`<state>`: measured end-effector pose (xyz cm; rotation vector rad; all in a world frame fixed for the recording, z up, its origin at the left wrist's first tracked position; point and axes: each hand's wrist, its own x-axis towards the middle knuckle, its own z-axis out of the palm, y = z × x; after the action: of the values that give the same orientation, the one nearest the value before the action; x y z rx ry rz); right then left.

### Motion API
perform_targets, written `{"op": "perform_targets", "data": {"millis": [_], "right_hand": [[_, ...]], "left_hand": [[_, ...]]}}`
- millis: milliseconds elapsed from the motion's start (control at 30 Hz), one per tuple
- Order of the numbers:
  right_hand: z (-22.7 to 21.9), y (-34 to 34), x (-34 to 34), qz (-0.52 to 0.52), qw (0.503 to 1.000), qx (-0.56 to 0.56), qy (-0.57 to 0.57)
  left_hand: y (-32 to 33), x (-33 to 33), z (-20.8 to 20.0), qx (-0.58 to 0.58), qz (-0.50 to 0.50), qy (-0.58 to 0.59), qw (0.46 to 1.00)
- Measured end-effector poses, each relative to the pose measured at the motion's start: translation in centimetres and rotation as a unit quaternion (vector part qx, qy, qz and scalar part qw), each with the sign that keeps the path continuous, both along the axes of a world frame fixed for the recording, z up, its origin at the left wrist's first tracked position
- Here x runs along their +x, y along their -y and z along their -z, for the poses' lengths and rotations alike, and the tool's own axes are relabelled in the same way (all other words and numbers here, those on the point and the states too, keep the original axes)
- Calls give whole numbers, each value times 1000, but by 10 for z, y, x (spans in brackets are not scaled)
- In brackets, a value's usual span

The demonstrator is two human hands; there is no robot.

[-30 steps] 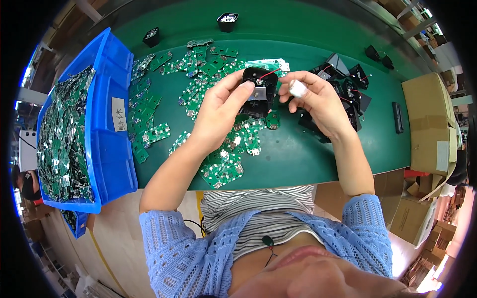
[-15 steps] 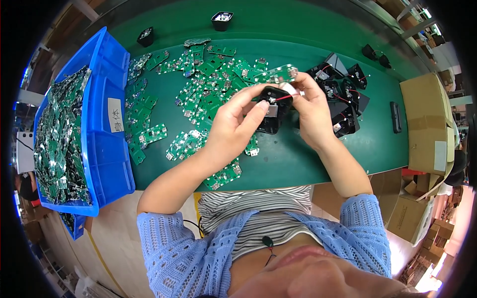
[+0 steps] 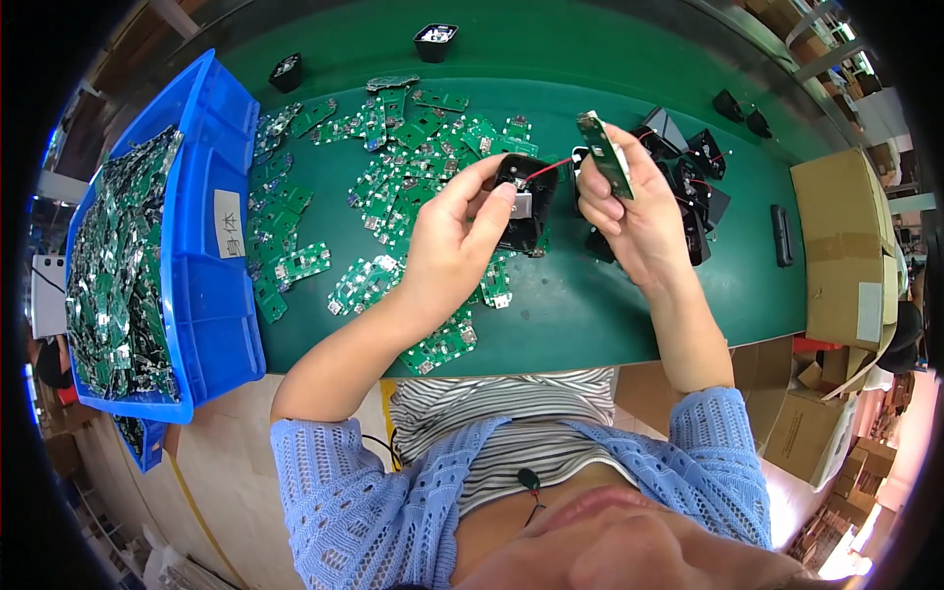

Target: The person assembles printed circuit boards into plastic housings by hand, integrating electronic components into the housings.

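Note:
My left hand (image 3: 450, 231) is closed round a black plastic housing (image 3: 536, 214), its thumb pressed on a silvery metal part inside. A red wire (image 3: 549, 168) runs from this housing across to a white connector by my right fingers. In my right hand (image 3: 644, 211) a green circuit board (image 3: 604, 155) stands nearly upright, gripped between thumb and fingers. Both hands are held above the table, apart from each other. Loose green circuit boards (image 3: 413, 177) lie in a wide heap beyond and left of my left hand.
At the left stands a blue bin (image 3: 211, 295) full of circuit boards. Several black housings with wires (image 3: 703, 197) are grouped right of my right hand. A cardboard box (image 3: 846, 246) stands at the right end of the green table (image 3: 551, 334). Further housings (image 3: 435, 41) sit along the back.
My hands have moved apart. The right hand has turned the circuit board from lying flat to nearly upright, and the red wire is now stretched between the hands. The housing has shifted slightly left.

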<state>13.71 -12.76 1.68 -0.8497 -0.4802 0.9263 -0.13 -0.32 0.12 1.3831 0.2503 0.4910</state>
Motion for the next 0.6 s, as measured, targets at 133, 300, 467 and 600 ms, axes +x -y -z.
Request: {"op": "perform_targets", "data": {"millis": [133,300,467,600], "right_hand": [[3,-1,-2,-43,997,-17,-68],[2,-1,-5,-66,996,-19,-56],[1,-3,-8,-53,998,-24,-19],[3,-2,-9,-47,999,-13,8]], "left_hand": [[2,-1,1,60,-7,-3,998],[1,1,1,79,-49,0,996],[-4,2,5,76,-66,-28,994],[-4,4,4,94,-75,-33,992]]}}
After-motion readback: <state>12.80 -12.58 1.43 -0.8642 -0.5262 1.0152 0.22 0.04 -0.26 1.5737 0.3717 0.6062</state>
